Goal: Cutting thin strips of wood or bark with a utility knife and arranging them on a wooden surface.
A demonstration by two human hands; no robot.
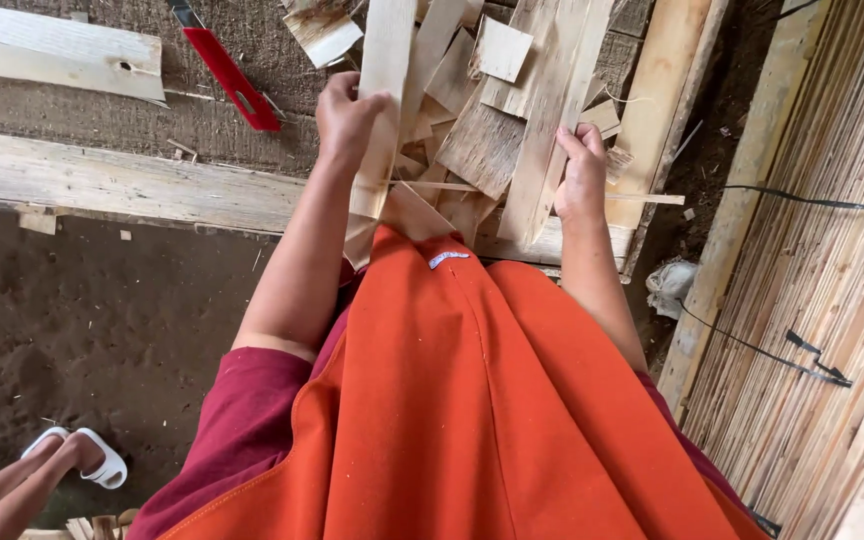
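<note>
Left hand [347,120] closed round pale wood strip [382,90], lifted upright off scrap pile [482,140] (likely sorting). Right hand [582,170] pinches longer slat [552,110] at edge, steadying it. Red knife [224,68] lies apart.

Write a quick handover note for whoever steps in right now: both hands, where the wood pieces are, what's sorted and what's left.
Left hand: closed on a long pale wood strip, held upright over the pile.
Right hand: gripping the edge of a wider wood slat.
Thin offcuts lie heaped loosely on the plank bench in front of the orange apron.
A red-handled blade lies on the surface behind, left of the pile.
Bundled thin sticks stand to the right.
Done: two pieces picked out. Left: the heap itself looks unsorted.
</note>
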